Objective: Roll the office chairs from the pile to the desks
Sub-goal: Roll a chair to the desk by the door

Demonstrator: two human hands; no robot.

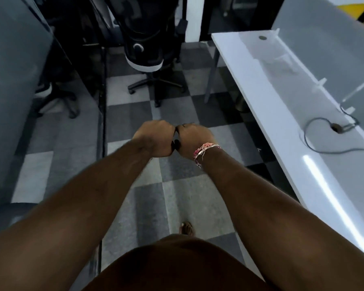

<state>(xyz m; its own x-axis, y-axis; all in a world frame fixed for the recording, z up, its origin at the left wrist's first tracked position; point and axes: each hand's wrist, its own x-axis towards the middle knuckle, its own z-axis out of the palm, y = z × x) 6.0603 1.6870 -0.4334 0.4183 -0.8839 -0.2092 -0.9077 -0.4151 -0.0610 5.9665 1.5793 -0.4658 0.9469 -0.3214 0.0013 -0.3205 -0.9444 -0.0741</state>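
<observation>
Left hand [153, 137]: out in front, knuckles up, fingers curled under; touching the other hand at the knuckles. Right hand [194, 139]: likewise curled, a pink-and-white thread bracelet [204, 151] at the wrist. Between the two, a small dark shape, too obscured to say whether gripped; neither hand on any chair. Black mesh-backed office chair with white-edged seat and five-star castor base [147, 51]: ahead on the grey checkered carpet tiles [177, 198], well apart from the hands, back turned this way. Second black chair with white trim [51, 95]: to the left, partly hidden behind a grey partition panel [15, 70]. Long glossy white desk [282, 114]: along the right, carrying a thin dark cable [315, 133] and a grey divider screen [328, 47]. Handling, as judged: moderately heavy but free-rolling on castors, with some drag likely on carpet; rigid frame, yielding mesh, seat prone to swivel. Best hold: top edge of the backrest with both hands, or the armrests, steering the base clear of the desk legs.
</observation>
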